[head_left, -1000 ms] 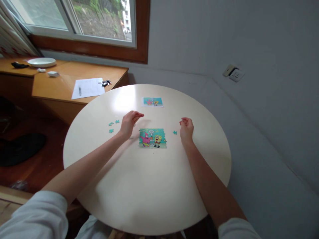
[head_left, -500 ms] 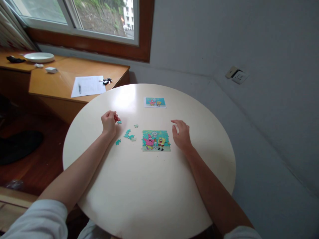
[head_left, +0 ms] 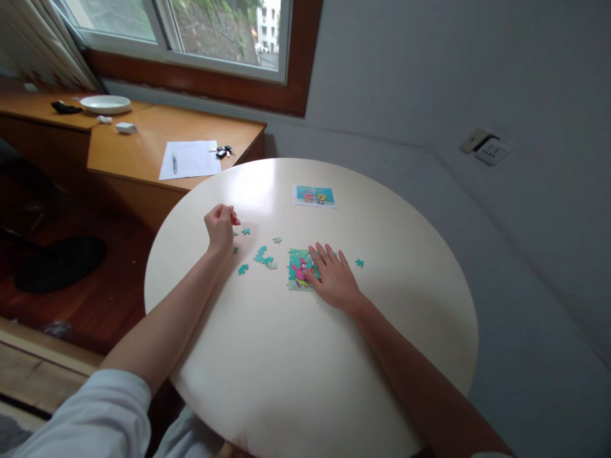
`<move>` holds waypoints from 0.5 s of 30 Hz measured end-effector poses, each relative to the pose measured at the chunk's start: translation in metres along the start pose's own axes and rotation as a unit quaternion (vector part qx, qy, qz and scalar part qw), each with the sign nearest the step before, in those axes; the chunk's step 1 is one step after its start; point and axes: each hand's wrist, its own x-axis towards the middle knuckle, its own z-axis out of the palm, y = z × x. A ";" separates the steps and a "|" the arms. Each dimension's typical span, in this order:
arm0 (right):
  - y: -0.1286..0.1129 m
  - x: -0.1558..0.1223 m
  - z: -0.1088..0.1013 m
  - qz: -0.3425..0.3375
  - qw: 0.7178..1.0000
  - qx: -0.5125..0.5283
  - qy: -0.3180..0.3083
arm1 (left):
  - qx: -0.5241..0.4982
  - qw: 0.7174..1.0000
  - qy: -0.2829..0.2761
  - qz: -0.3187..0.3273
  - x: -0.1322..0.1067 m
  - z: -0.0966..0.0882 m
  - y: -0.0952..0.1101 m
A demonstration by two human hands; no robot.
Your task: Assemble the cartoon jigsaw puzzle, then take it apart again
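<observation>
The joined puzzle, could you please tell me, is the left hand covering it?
No, the right hand covers part of the joined puzzle instead.

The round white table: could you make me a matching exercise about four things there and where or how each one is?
1. Bare right hand
2. Bare left hand
3. Small rectangular cartoon printout
4. Lone teal jigsaw piece

A. Right of the colourful rectangular puzzle
B. Curled, beside scattered teal pieces
C. Spread over the puzzle
D. Far side of the round white table

Pairs: 1-C, 2-B, 3-D, 4-A
</observation>
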 end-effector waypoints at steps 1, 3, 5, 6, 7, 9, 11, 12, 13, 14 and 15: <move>0.000 0.000 0.000 -0.001 1.000 -0.001 0.004 | -0.007 1.000 0.005 0.000 0.001 -0.001 0.000; 0.000 0.001 -0.001 -0.004 1.000 -0.001 0.010 | -0.019 1.000 0.014 0.003 0.004 -0.003 0.000; 0.001 0.001 0.000 -0.006 1.000 -0.001 0.013 | -0.026 0.999 0.028 -0.001 0.006 -0.006 0.000; 0.001 0.002 0.001 -0.006 1.000 -0.002 0.013 | -0.028 0.999 0.037 -0.008 0.007 -0.008 -0.001; 0.001 0.002 0.002 -0.006 1.000 -0.003 0.012 | -0.029 0.998 0.048 -0.016 0.007 -0.009 -0.001; 0.002 0.000 0.002 -0.006 1.000 -0.007 0.010 | -0.029 0.997 0.068 -0.037 0.008 -0.011 -0.001; 0.002 -0.004 0.002 -0.007 1.000 -0.014 0.007 | -0.026 0.995 0.084 -0.054 0.009 -0.011 -0.001; 0.002 -0.008 0.001 -0.006 1.000 -0.019 0.004 | -0.027 0.994 0.089 -0.059 0.009 -0.011 -0.001; 0.002 -0.011 -0.001 -0.004 1.000 -0.026 -0.001 | -0.029 0.993 0.093 -0.063 0.009 -0.011 -0.001; 0.002 -0.015 -0.003 0.000 0.999 -0.033 -0.008 | -0.033 0.993 0.098 -0.065 0.009 -0.011 -0.002; 0.002 -0.019 -0.004 0.005 0.999 -0.040 -0.016 | -0.037 0.992 0.101 -0.065 0.010 -0.011 -0.002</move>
